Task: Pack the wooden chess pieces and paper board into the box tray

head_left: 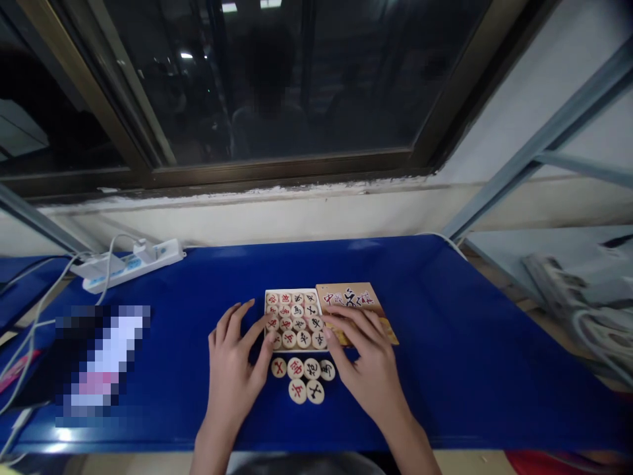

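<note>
A shallow white box [290, 291] holds rows of round Chinese chess pieces [299, 324] with red and black characters. My left hand [237, 353] is at the box's left side, fingers apart, with thumb and index fingertip at the edge pieces. On the other side my right hand [363, 349] lies with spread fingers, its thumb and index finger by the right edge and the rest over the printed box lid [349, 295]. Several loose chess pieces [312, 368] lie on the table in front of the box, between my wrists. Neither hand visibly grips a piece.
The blue table [469, 369] stands against a wall under a dark window. A white power strip [133, 264] with cables sits at the back left. A blurred-out item [106, 359] lies at the left. Metal frame bars [524, 158] rise at the right.
</note>
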Demonstrator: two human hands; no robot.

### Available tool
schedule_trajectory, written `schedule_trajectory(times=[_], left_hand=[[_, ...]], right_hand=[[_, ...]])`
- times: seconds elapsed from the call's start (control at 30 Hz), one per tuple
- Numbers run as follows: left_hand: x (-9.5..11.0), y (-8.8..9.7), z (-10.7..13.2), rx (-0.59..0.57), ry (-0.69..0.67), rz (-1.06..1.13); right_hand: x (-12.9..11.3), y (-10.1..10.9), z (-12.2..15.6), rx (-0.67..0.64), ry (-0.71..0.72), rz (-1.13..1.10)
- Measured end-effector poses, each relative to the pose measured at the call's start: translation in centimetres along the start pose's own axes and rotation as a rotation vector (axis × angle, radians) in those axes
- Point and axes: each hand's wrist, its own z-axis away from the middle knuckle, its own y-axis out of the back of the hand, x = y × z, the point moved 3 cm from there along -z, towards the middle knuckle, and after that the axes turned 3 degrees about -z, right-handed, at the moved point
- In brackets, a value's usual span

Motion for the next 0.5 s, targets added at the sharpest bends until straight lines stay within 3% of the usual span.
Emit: schedule_trajectory(times=[0.13,0.23,0.37,0.5], left_hand=[[0.1,0.9,1.3,0.132,-0.028,0.039],[0.2,1.4,3.5,0.192,-0.045,0.085],[0.3,1.3,6.3,0.08,-0.083,0.048],[0.5,0.9,6.7,-0.008,-0.174,-0.072]], right_hand=[[-0.3,1.3,1.3,0.118,-0.059,-0.104],[-0.9,1.9,3.3,0.075,-0.087,-0.15],[-1.3,1.7,5.5,-0.113,-0.088,-0.097],[-0.8,1.0,5.8,-0.145,-0.073,-0.016]])
